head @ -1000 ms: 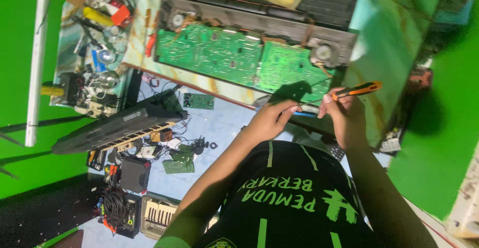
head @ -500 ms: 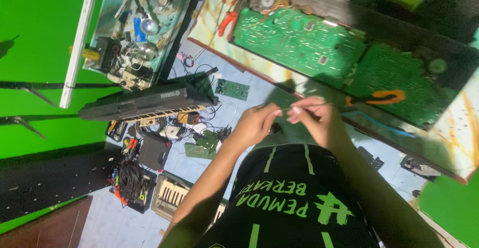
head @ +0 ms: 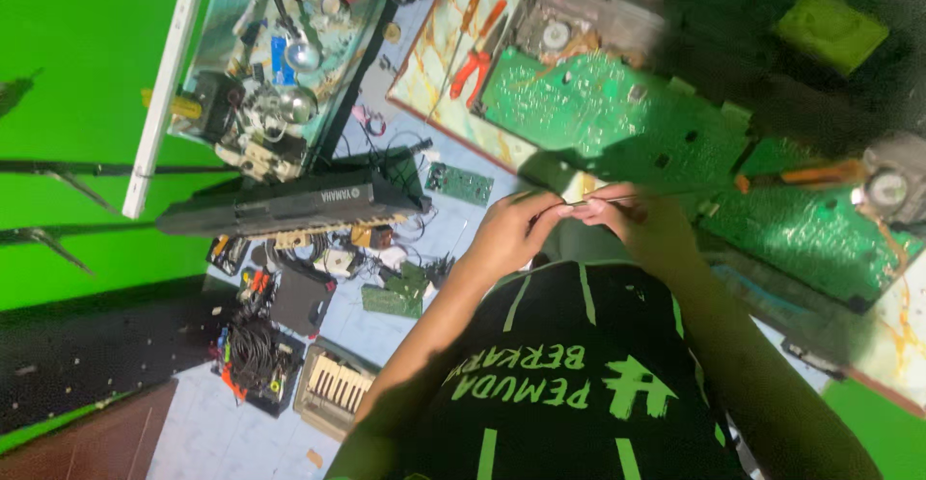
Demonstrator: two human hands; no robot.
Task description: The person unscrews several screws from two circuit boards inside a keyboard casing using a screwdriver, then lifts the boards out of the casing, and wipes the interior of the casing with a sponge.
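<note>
My left hand (head: pixel 511 234) and my right hand (head: pixel 644 221) meet in front of my chest, fingertips almost touching. Between them they pinch the thin metal shaft of an orange-handled screwdriver (head: pixel 815 173). The shaft runs right from my fingers, and the handle hovers over a large green circuit board (head: pixel 617 118). That board sits in an opened black casing on a marble-patterned table (head: pixel 434 65). A second green board (head: pixel 820 234) lies to its right. Whether something small is held at the shaft's tip is hidden by my fingers.
Red-handled pliers (head: pixel 473 67) and another screwdriver (head: pixel 468 15) lie on the table's left part. On the floor are a black electronic keyboard (head: pixel 289 205), a small green board (head: pixel 461 183), cables, and a loose key section (head: pixel 333 388). A cluttered shelf (head: pixel 260 94) stands at left.
My hands have come together at the screwdriver's shaft; a second ago the right hand held it up by the handle. The view has swung, so the table sits further right.
</note>
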